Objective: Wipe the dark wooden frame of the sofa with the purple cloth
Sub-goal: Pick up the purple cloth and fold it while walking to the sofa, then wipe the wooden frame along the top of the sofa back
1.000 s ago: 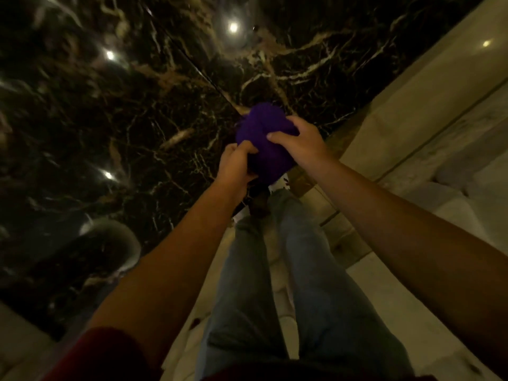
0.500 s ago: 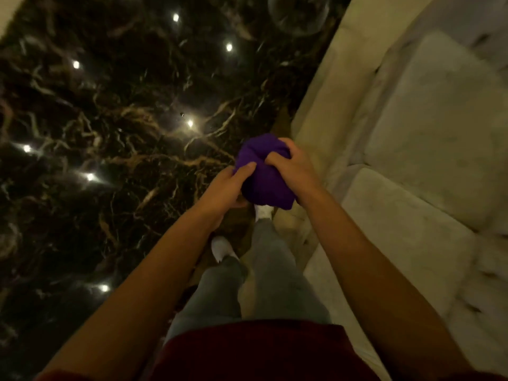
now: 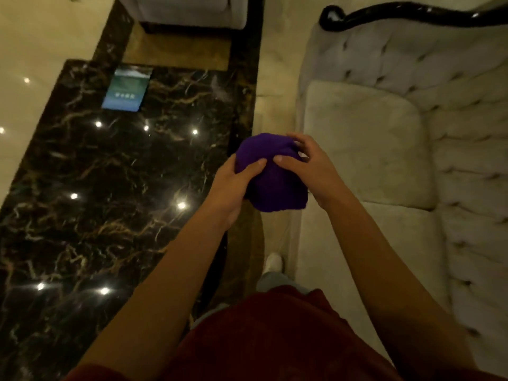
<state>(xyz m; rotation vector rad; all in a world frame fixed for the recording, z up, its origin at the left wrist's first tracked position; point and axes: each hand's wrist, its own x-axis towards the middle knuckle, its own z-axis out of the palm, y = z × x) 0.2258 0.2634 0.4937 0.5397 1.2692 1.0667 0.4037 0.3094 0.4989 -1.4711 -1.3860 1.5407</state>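
Purple cloth (image 3: 272,177); glossy black frame (image 3: 398,16); beige tufted sofa (image 3: 412,105); black gold-veined marble table (image 3: 110,174); maroon shirt (image 3: 275,339).

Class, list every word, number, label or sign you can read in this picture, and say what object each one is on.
No text can be read.
The blue-green rectangular card or screen lying on the dark marble table has a row of pale marks, too blurred to read.
The purple cloth, the cream tufted sofa and its glossy dark wooden frame show no writing.

One head cam, wide-angle, looking steeply down from standing height; hands close at frame centre, dark marble surface (image 3: 115,188) left, sofa (image 3: 412,138) right.
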